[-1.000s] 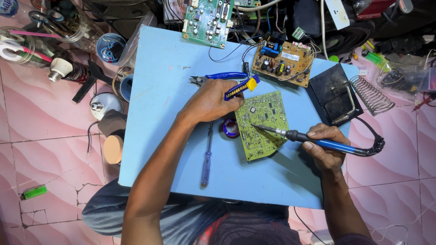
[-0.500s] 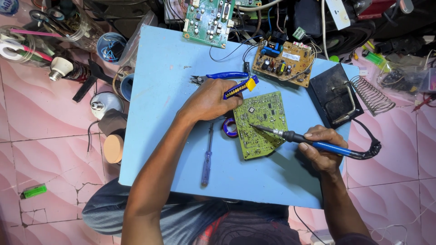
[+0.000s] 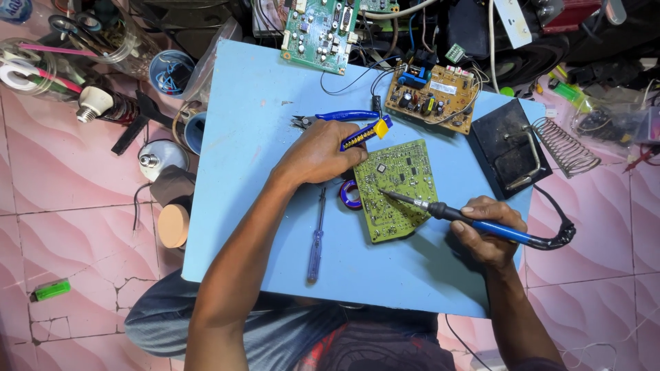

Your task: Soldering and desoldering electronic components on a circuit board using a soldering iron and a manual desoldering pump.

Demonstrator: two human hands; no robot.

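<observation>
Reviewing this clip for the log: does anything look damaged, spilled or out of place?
The pink floor tile left of the blue table is cracked. A green lighter lies loose on it. Nothing looks spilled; the green circuit board lies flat under the soldering iron.

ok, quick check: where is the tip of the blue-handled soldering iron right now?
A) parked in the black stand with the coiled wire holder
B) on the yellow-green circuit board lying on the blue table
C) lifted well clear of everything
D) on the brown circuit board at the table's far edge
B: the right hand holds the blue-handled soldering iron with its tip on the yellow-green circuit board, which the left hand steadies at its edge.
</observation>
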